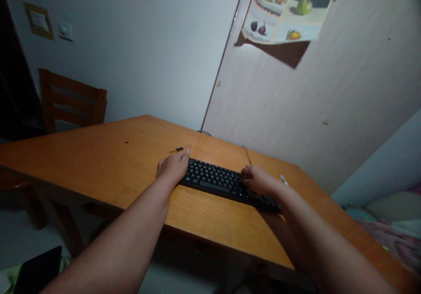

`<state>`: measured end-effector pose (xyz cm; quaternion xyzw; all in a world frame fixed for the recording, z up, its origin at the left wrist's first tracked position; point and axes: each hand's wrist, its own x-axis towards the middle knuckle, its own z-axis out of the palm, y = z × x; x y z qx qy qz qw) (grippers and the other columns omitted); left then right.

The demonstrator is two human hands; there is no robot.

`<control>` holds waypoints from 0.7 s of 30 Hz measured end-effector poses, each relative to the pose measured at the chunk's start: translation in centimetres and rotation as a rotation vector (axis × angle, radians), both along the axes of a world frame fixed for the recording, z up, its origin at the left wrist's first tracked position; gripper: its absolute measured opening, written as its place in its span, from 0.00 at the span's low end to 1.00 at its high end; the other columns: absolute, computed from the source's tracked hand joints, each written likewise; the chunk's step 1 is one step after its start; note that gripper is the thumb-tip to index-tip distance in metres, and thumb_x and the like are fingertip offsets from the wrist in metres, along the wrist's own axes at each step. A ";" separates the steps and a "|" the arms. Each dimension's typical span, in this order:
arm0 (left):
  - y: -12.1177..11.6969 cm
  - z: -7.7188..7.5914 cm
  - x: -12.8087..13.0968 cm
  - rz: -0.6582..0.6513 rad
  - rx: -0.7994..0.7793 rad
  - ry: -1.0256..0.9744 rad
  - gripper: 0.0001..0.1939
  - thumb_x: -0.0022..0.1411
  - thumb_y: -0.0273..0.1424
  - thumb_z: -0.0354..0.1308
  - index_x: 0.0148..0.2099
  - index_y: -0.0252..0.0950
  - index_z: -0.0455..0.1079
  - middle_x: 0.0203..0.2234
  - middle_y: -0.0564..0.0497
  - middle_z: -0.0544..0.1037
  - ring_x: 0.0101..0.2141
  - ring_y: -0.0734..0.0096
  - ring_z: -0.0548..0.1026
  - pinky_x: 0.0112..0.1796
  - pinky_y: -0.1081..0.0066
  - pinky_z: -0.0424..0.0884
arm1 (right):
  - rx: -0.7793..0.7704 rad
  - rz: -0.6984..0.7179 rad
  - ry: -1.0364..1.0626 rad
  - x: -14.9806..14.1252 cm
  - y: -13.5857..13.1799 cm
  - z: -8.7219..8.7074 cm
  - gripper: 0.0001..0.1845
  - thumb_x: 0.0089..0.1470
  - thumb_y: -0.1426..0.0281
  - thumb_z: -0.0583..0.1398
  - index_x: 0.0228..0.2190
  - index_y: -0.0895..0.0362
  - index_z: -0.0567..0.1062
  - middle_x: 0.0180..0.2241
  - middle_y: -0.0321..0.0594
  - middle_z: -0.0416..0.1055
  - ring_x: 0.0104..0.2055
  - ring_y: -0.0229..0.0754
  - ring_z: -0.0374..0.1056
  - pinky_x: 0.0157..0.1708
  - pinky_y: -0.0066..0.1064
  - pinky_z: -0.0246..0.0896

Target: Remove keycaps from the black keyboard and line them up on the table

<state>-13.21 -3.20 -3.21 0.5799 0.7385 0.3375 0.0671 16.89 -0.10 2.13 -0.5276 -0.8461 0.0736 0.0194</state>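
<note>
A black keyboard (213,175) lies on the wooden table (210,215), its long side roughly along the front edge. At its left end, my left hand (173,167) is closed round the edge with the thumb on the far side. My right hand (258,180) rests over the right part of the keys, fingers curled and pressed together. Something small and dark may be under those fingers, but I cannot make it out. The hand and forearm hide part of the keyboard's right end.
Behind the keyboard lie a small black item with a thin wire (179,148) and a dark cable (246,153). A small whitish object (283,179) is beyond my right wrist. A wooden chair (72,98) stands at the left, and a wall bounds the table's back.
</note>
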 end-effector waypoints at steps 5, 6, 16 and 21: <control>-0.1 0.1 0.1 0.004 -0.027 0.011 0.30 0.67 0.50 0.33 0.44 0.43 0.74 0.43 0.46 0.79 0.44 0.57 0.75 0.43 0.64 0.66 | -0.056 -0.014 -0.003 -0.2 0.0 0.1 0.07 0.48 0.75 0.59 0.32 0.58 0.76 0.25 0.39 0.74 0.26 0.37 0.67 0.27 0.26 0.57; 0.0 0.0 0.0 0.004 -0.023 0.014 0.30 0.67 0.50 0.33 0.44 0.43 0.74 0.43 0.46 0.79 0.44 0.57 0.75 0.43 0.64 0.66 | -0.056 -0.015 -0.009 -0.2 0.1 0.1 0.08 0.48 0.75 0.59 0.32 0.58 0.76 0.25 0.39 0.74 0.27 0.37 0.67 0.28 0.26 0.57; -0.2 0.3 0.1 -0.004 -0.014 0.014 0.30 0.66 0.50 0.32 0.42 0.42 0.74 0.41 0.46 0.79 0.43 0.57 0.75 0.41 0.64 0.66 | -0.177 -0.047 0.062 0.2 0.3 0.0 0.06 0.51 0.73 0.58 0.32 0.58 0.74 0.21 0.37 0.73 0.20 0.35 0.65 0.24 0.25 0.57; -0.1 0.1 0.1 -0.008 -0.004 0.008 0.31 0.66 0.50 0.32 0.42 0.42 0.74 0.42 0.45 0.79 0.44 0.56 0.75 0.42 0.63 0.66 | -0.069 0.012 0.080 -0.8 0.1 0.0 0.06 0.50 0.73 0.58 0.31 0.58 0.75 0.21 0.37 0.73 0.21 0.36 0.66 0.24 0.25 0.57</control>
